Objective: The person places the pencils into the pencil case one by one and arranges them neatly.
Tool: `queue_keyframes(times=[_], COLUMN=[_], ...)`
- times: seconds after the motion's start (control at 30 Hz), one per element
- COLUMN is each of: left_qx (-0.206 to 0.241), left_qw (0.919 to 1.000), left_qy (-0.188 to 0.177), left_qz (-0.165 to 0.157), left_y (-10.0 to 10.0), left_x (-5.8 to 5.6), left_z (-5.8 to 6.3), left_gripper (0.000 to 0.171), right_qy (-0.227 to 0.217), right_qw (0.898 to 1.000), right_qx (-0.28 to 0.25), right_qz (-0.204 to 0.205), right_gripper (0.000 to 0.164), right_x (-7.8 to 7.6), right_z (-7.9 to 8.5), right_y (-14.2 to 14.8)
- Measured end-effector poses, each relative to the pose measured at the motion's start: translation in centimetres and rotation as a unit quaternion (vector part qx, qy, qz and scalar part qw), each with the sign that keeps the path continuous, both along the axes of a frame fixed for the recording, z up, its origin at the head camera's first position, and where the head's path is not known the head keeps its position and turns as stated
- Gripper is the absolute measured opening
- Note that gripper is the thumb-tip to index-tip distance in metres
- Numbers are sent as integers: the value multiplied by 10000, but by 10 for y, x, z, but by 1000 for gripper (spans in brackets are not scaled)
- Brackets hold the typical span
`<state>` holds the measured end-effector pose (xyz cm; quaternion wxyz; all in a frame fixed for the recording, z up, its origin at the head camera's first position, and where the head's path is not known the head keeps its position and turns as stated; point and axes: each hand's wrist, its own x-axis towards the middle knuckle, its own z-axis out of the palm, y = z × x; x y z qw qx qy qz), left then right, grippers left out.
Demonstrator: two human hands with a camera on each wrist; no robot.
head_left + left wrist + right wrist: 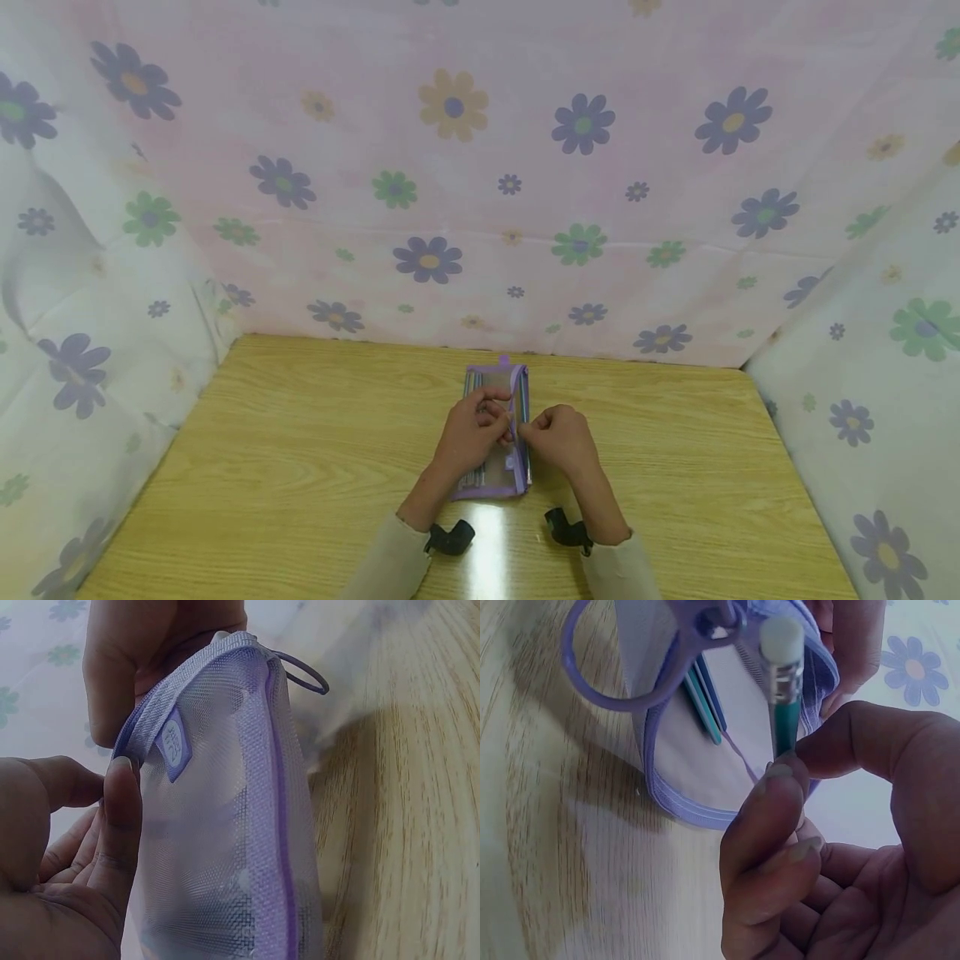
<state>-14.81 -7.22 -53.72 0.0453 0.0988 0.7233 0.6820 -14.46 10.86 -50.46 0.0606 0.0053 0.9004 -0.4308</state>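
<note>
A mesh pencil case (pixel 491 479) with purple trim lies on the wooden table, its zip side open toward the right. My left hand (pixel 472 429) is over the case; in the left wrist view its thumb and finger pinch the zipper edge (pixel 139 735) near a small purple tag (pixel 173 746). Beside the opening, my right hand (pixel 562 437) pinches a green pencil (pixel 786 724) with a white eraser end up. The pencil's lower part is hidden behind the fingers. Other green and blue sticks (pixel 705 701) show inside the case.
A purple ring (pixel 604 697) hangs at the case's opening. The wooden table (pixel 300 433) meets a flower-patterned cloth (pixel 510 217) at the back and both sides. A black wrist mount (pixel 452 538) is by the left sleeve, another (pixel 564 528) by the right.
</note>
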Motion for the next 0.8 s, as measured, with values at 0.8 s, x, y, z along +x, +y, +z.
queue_keyframes(times=[0.8], left_qx=[6], left_qw=[10000], left_qy=[75], left_qz=[-66], left_y=[0], left_x=[0], left_z=[0], left_gripper=[29], right_qy=[39], right_qw=[10000], right_qx=[45], right_qz=[38], right_gripper=[16], right_x=[-1], right_z=[-6], right_y=[-1])
